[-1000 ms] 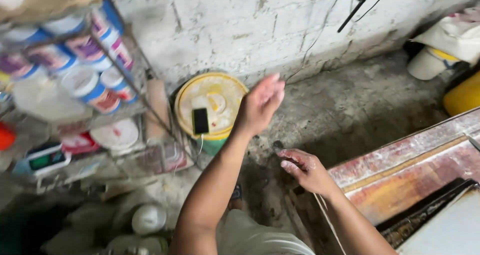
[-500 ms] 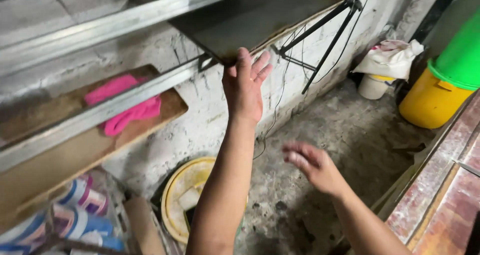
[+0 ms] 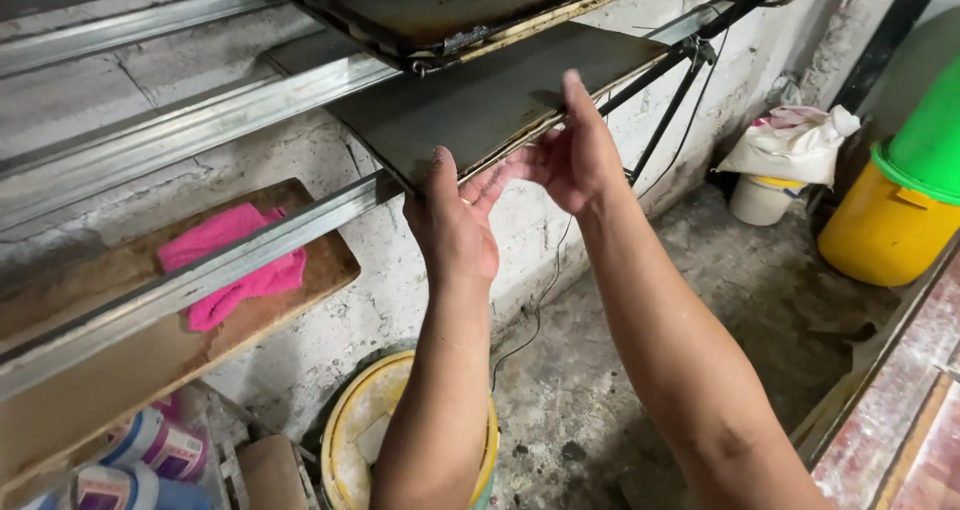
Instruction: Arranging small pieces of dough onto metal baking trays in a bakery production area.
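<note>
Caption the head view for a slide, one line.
Both hands, left hand and right hand, grip the front edge of a dark metal tray on a wall rack.

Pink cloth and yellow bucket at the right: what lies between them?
In the head view, both forearms cross between the pink cloth and the yellow bucket, with white wall and grey floor behind.

Left hand [image 3: 452, 220], right hand [image 3: 572, 155] raised

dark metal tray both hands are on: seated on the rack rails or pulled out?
Partly out. The tray juts past the rail, with the left hand and right hand gripping its front edge.
</note>
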